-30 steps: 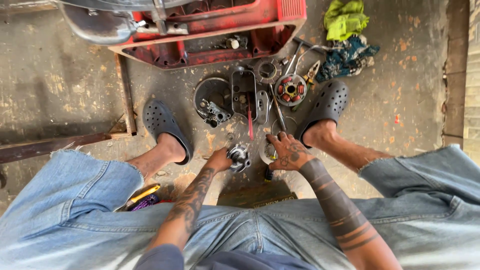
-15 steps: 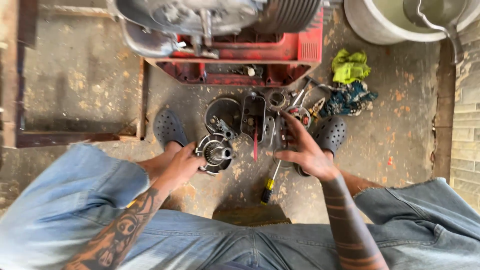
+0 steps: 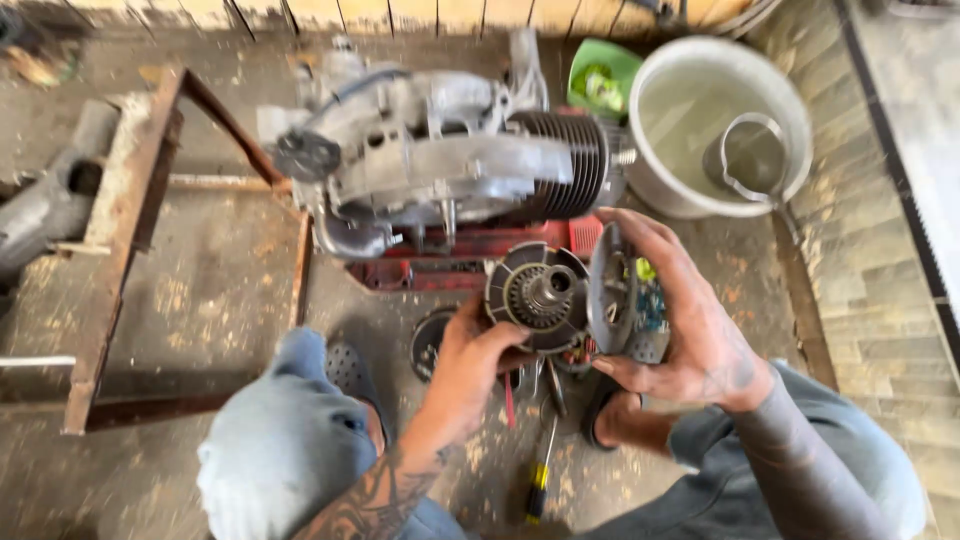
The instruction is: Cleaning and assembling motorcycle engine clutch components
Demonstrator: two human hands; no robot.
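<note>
My left hand (image 3: 470, 362) grips a round metal clutch assembly (image 3: 537, 295) with a toothed hub and a short shaft, raised in front of me. My right hand (image 3: 690, 320) holds a round grey metal cover (image 3: 607, 288) on edge, just to the right of the assembly and close against it. Behind both sits a grey engine (image 3: 440, 165) with a finned cylinder, resting on a red stand (image 3: 480, 245).
A white bucket (image 3: 795, 120) of water with a metal cup (image 3: 745, 155) stands at the upper right. A rusty metal frame (image 3: 130, 210) lies to the left. A yellow-handled screwdriver (image 3: 540, 480) and loose parts lie on the concrete between my feet.
Both hands have lifted from the floor. The left has raised the clutch assembly, the right now holds the cover beside it. The view has tilted up towards the engine and bucket.
</note>
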